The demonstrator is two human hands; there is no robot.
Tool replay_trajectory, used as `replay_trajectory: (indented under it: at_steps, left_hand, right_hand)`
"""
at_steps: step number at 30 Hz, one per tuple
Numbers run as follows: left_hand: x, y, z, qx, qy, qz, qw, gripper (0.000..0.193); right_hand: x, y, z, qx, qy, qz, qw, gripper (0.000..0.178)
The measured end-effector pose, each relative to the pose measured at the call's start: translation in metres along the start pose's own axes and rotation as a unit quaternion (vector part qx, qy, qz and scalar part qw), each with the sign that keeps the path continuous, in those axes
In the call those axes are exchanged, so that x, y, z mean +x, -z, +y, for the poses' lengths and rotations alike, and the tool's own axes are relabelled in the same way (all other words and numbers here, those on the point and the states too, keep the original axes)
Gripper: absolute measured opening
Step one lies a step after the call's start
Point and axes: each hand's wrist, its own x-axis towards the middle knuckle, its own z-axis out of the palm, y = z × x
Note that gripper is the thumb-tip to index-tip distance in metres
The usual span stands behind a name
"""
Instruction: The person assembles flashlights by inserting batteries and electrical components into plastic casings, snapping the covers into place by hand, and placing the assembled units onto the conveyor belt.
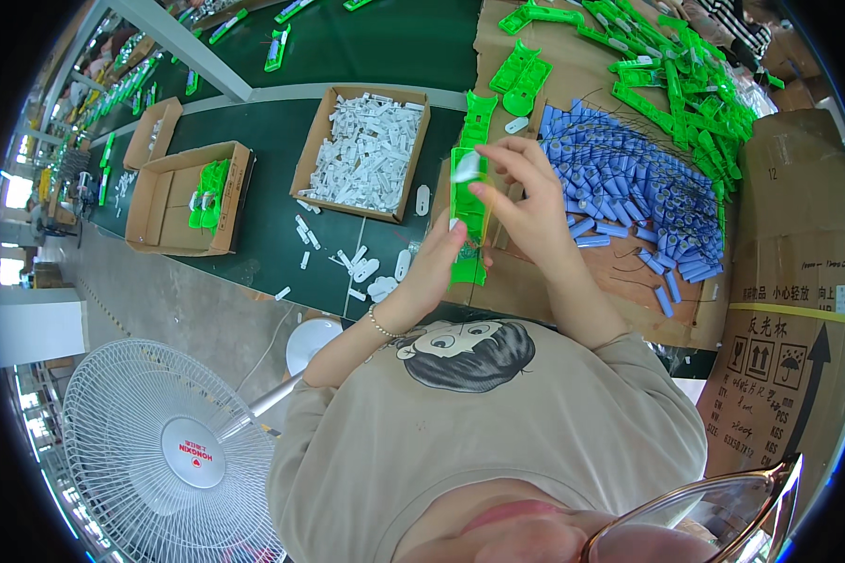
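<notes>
My left hand [429, 269] is closed on the lower part of a long green plastic casing [469, 272] in front of my chest. Over the casing's upper part, the thumb and forefinger of my right hand [532, 192] pinch a small white plastic piece [467, 168]; it is slightly blurred. Whether the piece touches the casing I cannot tell. Just beyond lies another green casing [480, 111], partly overlapped by the held one. To the right spreads a heap of blue cylindrical cells [620, 178] with thin dark wires.
Left of my hands, a cardboard tray [299, 186] is full of white pieces, with several loose ones around it. Farther left, a box [150, 211] holds green casings. More green casings [690, 94] pile up far right. A tall carton [789, 281] and a fan [174, 450] flank me.
</notes>
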Motion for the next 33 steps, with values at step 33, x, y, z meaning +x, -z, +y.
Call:
replay_trajectory:
  at_steps: [33]
  left_hand:
    - [-0.002, 0.011, -0.003, 0.087, -0.058, -0.044, 0.994, 0.04]
  right_hand:
    - [0.001, 0.0, 0.014, -0.15, 0.114, 0.045, 0.981, 0.015]
